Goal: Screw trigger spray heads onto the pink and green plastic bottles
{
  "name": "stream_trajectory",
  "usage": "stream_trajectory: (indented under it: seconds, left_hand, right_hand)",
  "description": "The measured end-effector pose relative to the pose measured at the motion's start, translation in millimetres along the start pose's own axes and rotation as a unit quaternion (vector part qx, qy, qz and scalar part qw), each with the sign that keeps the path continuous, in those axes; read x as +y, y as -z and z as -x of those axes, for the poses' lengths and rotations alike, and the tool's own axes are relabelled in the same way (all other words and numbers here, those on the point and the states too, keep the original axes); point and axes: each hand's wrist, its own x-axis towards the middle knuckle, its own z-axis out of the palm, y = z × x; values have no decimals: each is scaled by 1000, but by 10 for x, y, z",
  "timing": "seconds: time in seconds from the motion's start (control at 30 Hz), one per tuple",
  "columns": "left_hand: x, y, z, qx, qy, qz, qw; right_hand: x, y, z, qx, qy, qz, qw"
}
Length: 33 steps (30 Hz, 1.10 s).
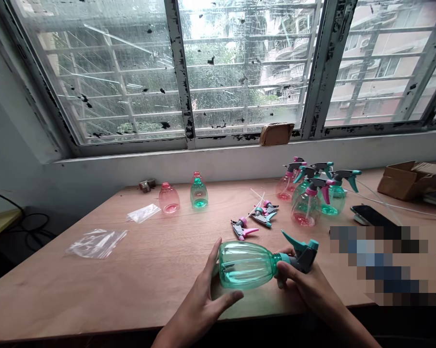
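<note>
A clear green spray bottle [246, 265] lies sideways between my hands above the table's front edge, its base to the left. My left hand [206, 295] is curved around the base, with the thumb low in front. My right hand [304, 285] grips the neck and collar, thumb in front, just below the grey and teal trigger head [304, 253]. A thin tube shows inside the bottle. Behind it lie several loose trigger heads, among them a pink one [244, 229] and a teal one [264, 218].
Pink [169, 199] and green [199, 194] bottles without heads stand at the back. Several bottles with heads, one pink [306, 210], stand to the right. Plastic bags [97, 242], a phone [375, 216] and a cardboard box [402, 182] lie on the wooden table [94, 299].
</note>
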Motion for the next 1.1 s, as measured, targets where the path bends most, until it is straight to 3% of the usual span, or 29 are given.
stream_trajectory:
  seconds: [0.2, 0.43, 0.6, 0.8, 1.1]
  left_hand:
    - [-31, 18, 11, 18, 27, -2, 999]
    - [-4, -9, -15, 25, -1, -18, 1000]
    - [-33, -6, -9, 28, 33, 28, 999]
    - [43, 10, -33, 21, -4, 16, 1000]
    - [-25, -7, -26, 34, 9, -19, 999]
  right_hand:
    - [-19, -9, 6, -14, -12, 16, 1000]
    - [-23, -12, 0, -10, -6, -3, 1000]
    - [-24, -30, 12, -6, -16, 11, 1000]
    - [-50, -57, 22, 2, -22, 21, 1000]
    - [-70, -60, 17, 9, -29, 30, 999]
